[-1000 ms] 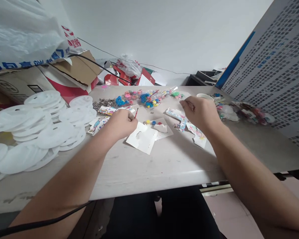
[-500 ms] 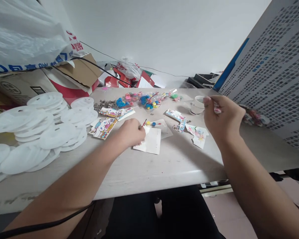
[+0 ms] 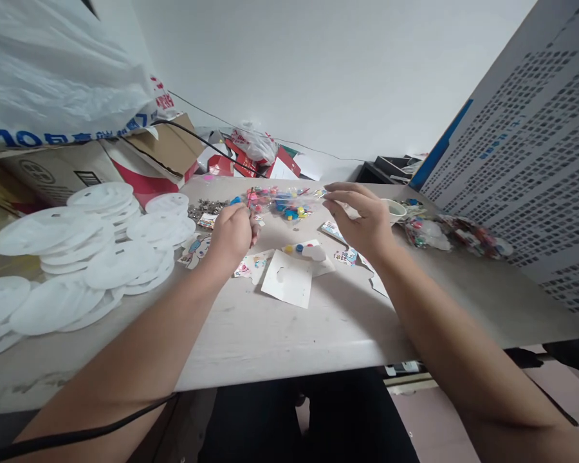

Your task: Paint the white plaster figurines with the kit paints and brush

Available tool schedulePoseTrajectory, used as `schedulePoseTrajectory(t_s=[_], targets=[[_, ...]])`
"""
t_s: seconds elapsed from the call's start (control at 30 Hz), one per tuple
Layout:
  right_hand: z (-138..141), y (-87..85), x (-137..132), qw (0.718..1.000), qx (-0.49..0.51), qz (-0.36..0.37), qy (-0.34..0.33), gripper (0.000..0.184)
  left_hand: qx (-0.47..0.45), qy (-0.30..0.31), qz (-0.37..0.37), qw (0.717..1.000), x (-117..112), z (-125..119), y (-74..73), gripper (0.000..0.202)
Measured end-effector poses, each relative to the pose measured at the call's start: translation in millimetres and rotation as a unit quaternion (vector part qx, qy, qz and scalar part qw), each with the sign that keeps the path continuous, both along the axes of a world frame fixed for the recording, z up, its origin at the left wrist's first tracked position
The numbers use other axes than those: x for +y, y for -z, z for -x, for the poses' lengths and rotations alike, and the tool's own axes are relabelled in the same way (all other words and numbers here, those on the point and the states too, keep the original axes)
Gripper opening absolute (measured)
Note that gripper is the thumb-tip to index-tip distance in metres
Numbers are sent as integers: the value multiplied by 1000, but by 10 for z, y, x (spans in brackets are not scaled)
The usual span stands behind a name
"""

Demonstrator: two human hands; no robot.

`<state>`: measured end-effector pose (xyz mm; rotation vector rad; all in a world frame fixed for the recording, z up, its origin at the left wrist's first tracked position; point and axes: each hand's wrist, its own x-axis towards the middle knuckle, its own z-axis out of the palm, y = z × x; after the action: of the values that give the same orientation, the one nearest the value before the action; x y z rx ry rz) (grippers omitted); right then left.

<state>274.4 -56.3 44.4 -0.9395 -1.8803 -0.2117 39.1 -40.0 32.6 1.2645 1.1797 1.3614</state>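
Note:
My left hand [image 3: 231,236] is closed in a fist round a thin red stick, raised over printed cartoon cards [image 3: 197,247] near the table's middle. My right hand [image 3: 359,218] hovers to the right of it with fingers curled and pinched on something I cannot make out. Between and below the hands lies a blank white card [image 3: 289,280] with a hanging hole, beside a small card carrying coloured dots [image 3: 302,247]. Clear bags of bright pom-poms and beads [image 3: 282,200] lie just beyond both hands.
Stacks of white round plastic discs [image 3: 77,251] cover the table's left side. Cardboard boxes [image 3: 48,170] and a large plastic bag [image 3: 53,71] stand behind them. A white cup [image 3: 394,209] and more bead bags [image 3: 453,233] lie right. A perforated grey panel [image 3: 535,161] stands at the right.
My left hand lifted off the white card and moved up and back toward the bead bags. My right hand came back left from beside the cup toward the middle.

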Motion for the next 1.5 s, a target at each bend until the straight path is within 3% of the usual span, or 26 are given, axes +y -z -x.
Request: schedulePoseTrajectory(t_s=[0.13,0.27,0.47,0.63,0.77,0.83,0.9,0.97,1.07,1.17,1.23,1.3,1.4,1.5], targets=[[113,88,116,997,-47,54,-37,17,-121,-11,-18,992,21,37,-59,20],[349,120,325,991,-109,51,-63,22,-184,-27,-22,982,18,55,-119,33],[590,204,685,984,-153,54,-74,28,-147,-30,-41,988,36,76,-126,37],[602,190,775,968,-226,76,-83,30,-183,-85,-45,978,106,184,-159,37],[532,22,642,927,-337,166,23,48,-207,-104,-24,973,189,221,-133,35],[427,-71,476,911,-355,203,52,45,-210,-87,-12,974,210,196,-103,34],[287,-117,271,889,-356,286,29,43,-209,-51,8,977,198,141,-73,33],[151,-96,77,856,-360,366,62,44,-199,-1,35,979,150,63,-44,31],[34,15,-107,834,-361,405,95,47,-151,95,82,981,34,-77,22,31],[12,123,-153,849,-340,396,75,45,-63,186,166,966,-64,-198,133,34],[-1,173,-150,872,-326,357,76,38,-4,206,227,952,-99,-250,202,37],[-27,212,-163,902,-306,292,88,29,29,197,279,939,-118,-280,235,38],[-35,264,-263,942,-262,192,85,20,8,159,324,933,-152,-290,203,37],[67,318,-453,960,-250,116,57,15,-39,140,341,929,-202,-281,140,33]])
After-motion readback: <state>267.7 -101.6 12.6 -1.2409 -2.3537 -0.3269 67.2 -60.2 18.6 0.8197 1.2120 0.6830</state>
